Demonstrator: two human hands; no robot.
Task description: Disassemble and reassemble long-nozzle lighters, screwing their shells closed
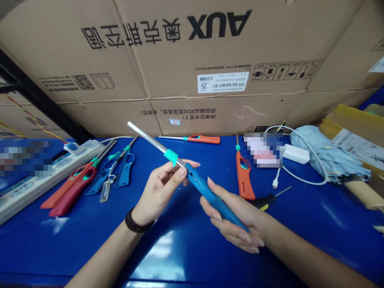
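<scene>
The left hand and right hand clamp one blue long-nozzle lighter between them, with two red lighters left of the hands and two orange lighters beyond them.

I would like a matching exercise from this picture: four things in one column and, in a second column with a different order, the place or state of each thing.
Things:
1. Left hand
2. Right hand
3. Orange lighter
4. White charger

Places or states:
A. Curled around the body of the blue utility lighter
B. Gripping the lighter near its teal collar
C. Lying at the far edge of the blue table, next to the cardboard box
D. Lying beside the folded umbrella

Right pairs: 1-B, 2-A, 3-C, 4-D
</scene>
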